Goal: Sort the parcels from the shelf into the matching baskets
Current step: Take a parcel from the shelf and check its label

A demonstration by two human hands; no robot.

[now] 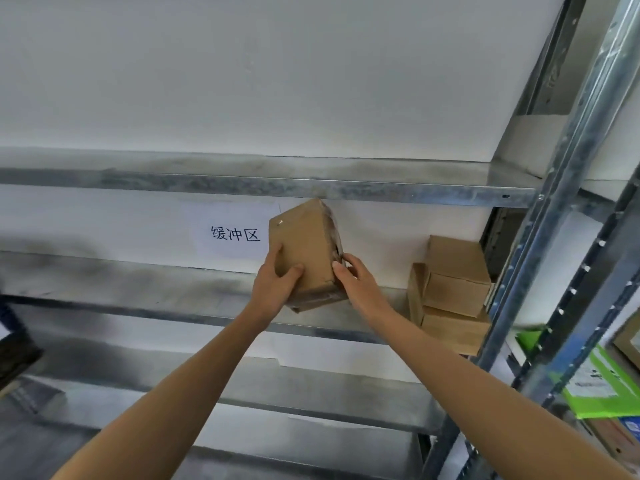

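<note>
Two bare forearms enter from the bottom edge and converge on one item at mid-frame. Left hand: fingers wrapped round the lower left corner of a brown cardboard parcel, thumb laid across its broad front face. Right hand: pressed against the parcel's right side, thumb at the front edge, remaining fingers hidden behind the box; both hands together hold the parcel. Parcel: tilted, top leaning left, its taped narrow side (glossy, with a reddish mark that is too blurred to read) facing right; its lower end is level with the front edge of the galvanised metal shelf, and whether it still touches the shelf cannot be told. At the right end of the same shelf, against the upright post: a stack of cardboard boxes, plain brown, at least three piled flat and one thin one standing on edge at the stack's left side; the stack is near the held parcel but apart from it. On the white wall behind the shelf, just left of the parcel: a paper label printed with three Chinese characters. Beyond the post, at the right edge: green-and-white printed cartons, partly cut off.
</note>
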